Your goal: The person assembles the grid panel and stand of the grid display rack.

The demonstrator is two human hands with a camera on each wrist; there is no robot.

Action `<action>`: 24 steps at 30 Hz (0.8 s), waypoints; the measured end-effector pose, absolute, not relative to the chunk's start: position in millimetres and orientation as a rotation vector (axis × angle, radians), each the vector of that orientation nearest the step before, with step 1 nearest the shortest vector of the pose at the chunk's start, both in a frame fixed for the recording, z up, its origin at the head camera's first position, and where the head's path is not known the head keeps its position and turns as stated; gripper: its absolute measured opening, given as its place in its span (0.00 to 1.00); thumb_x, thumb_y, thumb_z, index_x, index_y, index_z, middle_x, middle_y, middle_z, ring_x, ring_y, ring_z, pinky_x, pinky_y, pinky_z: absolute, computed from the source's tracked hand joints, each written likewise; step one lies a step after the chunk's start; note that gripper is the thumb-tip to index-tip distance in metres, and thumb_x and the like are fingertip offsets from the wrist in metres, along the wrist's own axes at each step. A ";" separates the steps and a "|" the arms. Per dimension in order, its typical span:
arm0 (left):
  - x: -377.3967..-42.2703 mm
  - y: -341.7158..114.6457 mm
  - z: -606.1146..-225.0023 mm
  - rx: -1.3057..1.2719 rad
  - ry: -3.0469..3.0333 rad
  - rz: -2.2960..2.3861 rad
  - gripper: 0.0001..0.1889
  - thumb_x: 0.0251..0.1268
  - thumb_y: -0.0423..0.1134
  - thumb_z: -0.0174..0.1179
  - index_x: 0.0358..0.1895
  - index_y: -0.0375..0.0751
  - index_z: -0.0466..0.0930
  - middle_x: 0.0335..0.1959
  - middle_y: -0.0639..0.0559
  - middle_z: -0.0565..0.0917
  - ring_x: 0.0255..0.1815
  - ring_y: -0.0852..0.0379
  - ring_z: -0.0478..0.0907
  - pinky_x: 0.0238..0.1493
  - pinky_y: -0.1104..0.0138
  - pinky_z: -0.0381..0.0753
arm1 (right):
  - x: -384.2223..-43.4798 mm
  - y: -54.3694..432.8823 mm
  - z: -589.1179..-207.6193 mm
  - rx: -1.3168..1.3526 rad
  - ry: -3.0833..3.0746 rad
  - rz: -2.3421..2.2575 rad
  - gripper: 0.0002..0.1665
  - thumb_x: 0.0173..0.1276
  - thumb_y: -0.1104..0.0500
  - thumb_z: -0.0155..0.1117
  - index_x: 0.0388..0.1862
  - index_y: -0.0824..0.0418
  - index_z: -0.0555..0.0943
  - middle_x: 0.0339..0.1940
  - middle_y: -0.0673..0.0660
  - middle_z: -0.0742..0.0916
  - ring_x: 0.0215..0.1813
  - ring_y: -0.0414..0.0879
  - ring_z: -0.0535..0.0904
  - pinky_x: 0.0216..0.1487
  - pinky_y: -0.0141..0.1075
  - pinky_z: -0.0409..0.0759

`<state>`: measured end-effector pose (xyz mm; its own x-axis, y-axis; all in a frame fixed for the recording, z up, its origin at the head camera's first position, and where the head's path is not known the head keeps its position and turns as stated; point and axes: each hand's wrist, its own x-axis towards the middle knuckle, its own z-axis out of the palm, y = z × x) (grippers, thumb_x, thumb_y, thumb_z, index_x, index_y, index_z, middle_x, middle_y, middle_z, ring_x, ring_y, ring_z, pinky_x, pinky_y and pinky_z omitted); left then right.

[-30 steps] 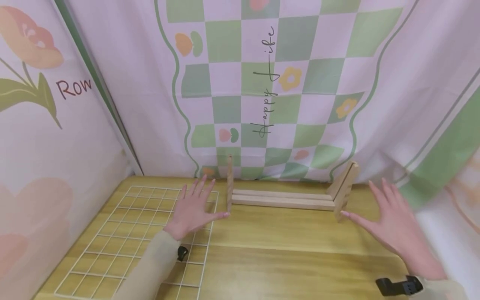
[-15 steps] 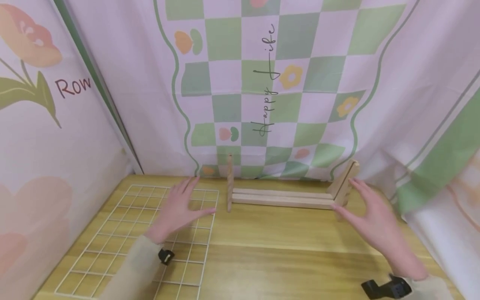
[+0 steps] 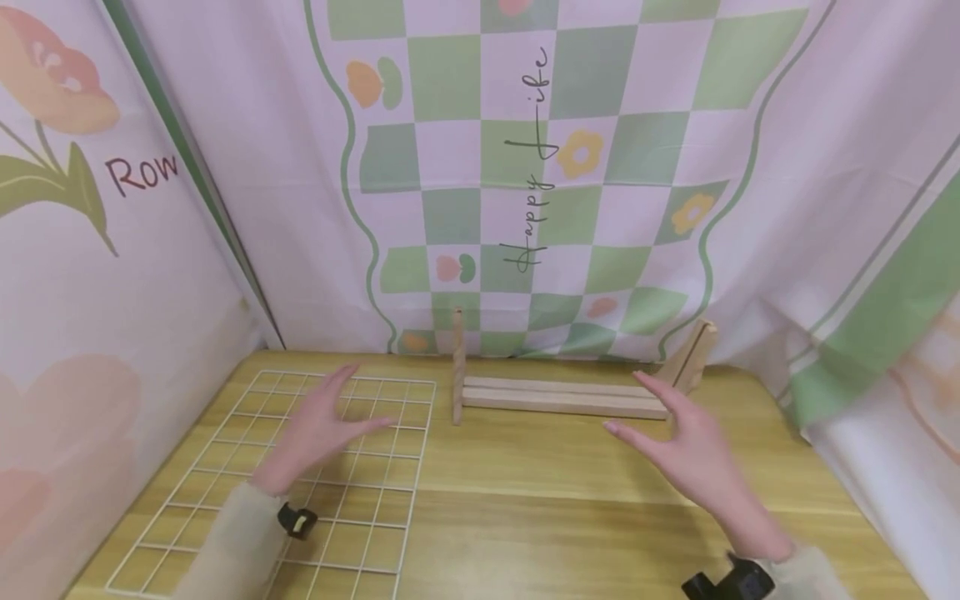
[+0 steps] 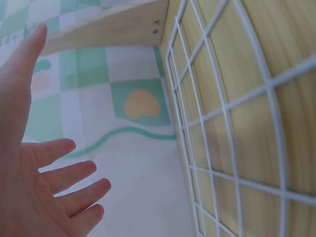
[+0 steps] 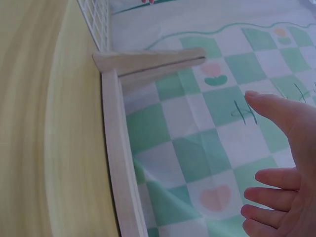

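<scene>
Head: your left hand [image 3: 318,429] released, over white wire grid [image 3: 378,523]; your right hand [image 3: 693,454] released, before wooden rack [image 3: 562,398], near its right end. Rack stands at table's [image 3: 525,517] back, right of grid. Left wrist: your hand apart from grid. Right wrist: your hand apart from rack.

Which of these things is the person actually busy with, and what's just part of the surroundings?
Probably part of the work:
- wooden stand, nearest the right hand
- white wire grid, below the left hand

Probably just surroundings:
- printed cloth hanging behind
- table underneath
</scene>
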<state>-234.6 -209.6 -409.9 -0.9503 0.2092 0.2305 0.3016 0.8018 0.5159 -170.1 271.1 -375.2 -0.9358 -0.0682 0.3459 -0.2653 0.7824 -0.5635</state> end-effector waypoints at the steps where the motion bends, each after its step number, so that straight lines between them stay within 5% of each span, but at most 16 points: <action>1: -234.6 -212.7 -411.4 -0.391 -2.826 -0.863 0.60 0.52 0.71 0.70 0.79 0.36 0.55 0.77 0.34 0.60 0.75 0.32 0.58 0.72 0.36 0.59 | -170.0 267.2 -377.4 0.263 -2.675 0.920 0.53 0.63 0.37 0.74 0.78 0.61 0.66 0.74 0.68 0.72 0.69 0.74 0.67 0.62 0.73 0.67; 24: -211.9 -308.6 -422.4 -0.122 -2.810 -1.092 0.57 0.61 0.55 0.73 0.80 0.28 0.45 0.74 0.20 0.56 0.70 0.19 0.56 0.65 0.28 0.61 | -172.0 179.1 -423.6 0.431 -2.717 1.367 0.50 0.56 0.39 0.80 0.72 0.62 0.74 0.69 0.62 0.78 0.68 0.63 0.74 0.69 0.56 0.71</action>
<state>-211.9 -308.6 -422.4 -0.9890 0.0299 0.1447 0.1198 0.7359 0.6664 -172.0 179.1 -423.6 -0.9583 -0.2169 0.1863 -0.2789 0.5654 -0.7763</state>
